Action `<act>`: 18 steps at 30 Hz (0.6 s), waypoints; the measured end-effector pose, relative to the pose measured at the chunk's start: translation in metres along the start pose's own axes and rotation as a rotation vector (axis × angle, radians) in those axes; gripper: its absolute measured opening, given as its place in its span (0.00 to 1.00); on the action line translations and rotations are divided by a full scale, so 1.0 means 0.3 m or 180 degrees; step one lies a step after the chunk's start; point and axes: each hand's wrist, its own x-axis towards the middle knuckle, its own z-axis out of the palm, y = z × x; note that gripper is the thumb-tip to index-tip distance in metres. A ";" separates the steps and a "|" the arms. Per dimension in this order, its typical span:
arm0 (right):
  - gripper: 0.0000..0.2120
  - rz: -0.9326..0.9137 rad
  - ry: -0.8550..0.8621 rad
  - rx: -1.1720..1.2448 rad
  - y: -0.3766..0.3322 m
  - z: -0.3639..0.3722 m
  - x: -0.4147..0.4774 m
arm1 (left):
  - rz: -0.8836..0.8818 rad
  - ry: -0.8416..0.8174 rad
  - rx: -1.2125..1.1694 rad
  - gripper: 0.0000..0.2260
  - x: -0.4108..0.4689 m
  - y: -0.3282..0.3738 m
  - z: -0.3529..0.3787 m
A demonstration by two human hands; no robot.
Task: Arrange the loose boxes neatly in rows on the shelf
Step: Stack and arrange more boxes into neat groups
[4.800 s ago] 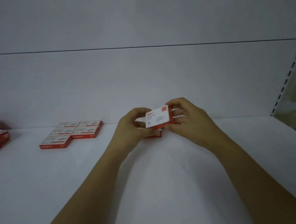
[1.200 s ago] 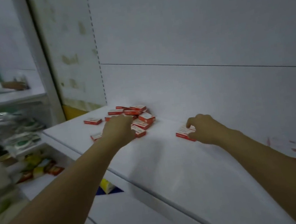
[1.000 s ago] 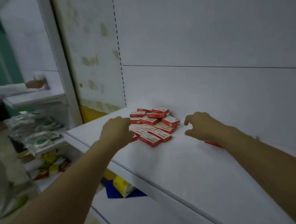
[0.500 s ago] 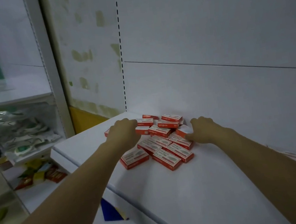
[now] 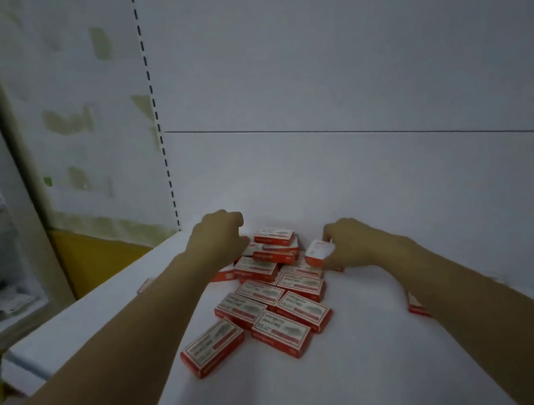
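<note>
On the white shelf [image 5: 321,388], near its left end and close against the back panel [image 5: 375,168], both bare arms reach forward to a heap of boxes [image 5: 273,298]. The left hand [image 5: 217,235] hangs knuckles-up over the heap's far left corner. Its fingers curl down out of sight, so I cannot tell whether it grips anything. The right hand [image 5: 356,241] sits at the heap's right edge and pinches a small box [image 5: 318,250] between thumb and fingers, tilted up off the others with its pale face turned left. The heap is made of flat cartons, red on the sides with white printed labels on top. They lie at mixed angles, some overlapping, the nearest ones side by side. A stray box [image 5: 414,305] peeks out from behind the right forearm, apart from the heap.
</note>
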 end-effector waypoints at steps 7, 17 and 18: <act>0.27 0.0718 0.0346 -0.0009 0.116 -0.060 -0.219 | 0.0679 -0.0182 -0.0180 0.16 0.003 0.142 0.029; 0.26 0.1837 0.0726 -0.0127 0.305 -0.121 -0.767 | 0.1824 -0.0463 -0.0571 0.18 -0.116 0.555 0.072; 0.26 0.1937 0.0784 -0.0052 0.324 -0.128 -0.824 | 0.1925 -0.0481 -0.0630 0.18 -0.139 0.601 0.077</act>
